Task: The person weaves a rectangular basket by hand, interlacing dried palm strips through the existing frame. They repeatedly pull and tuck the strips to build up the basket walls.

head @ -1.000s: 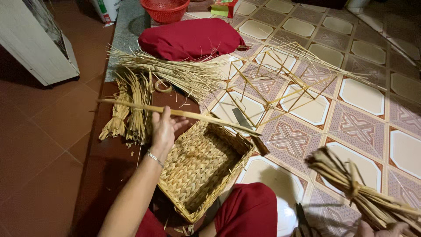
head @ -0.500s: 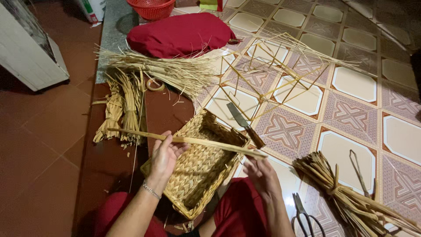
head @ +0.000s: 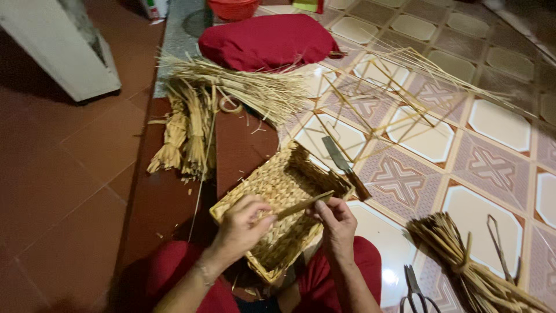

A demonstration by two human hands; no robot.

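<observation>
Tiled floor, red at left, patterned at right. Both hands now together over one woven basket: left hand and right hand pinching one flat strip, earlier long, now short. Two straw bundles, one knife, one pair of scissors.

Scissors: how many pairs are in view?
1: the scissors lie on the tiled floor at the bottom edge, left of the tied straw bundle. Others may be hidden under straw.
</observation>
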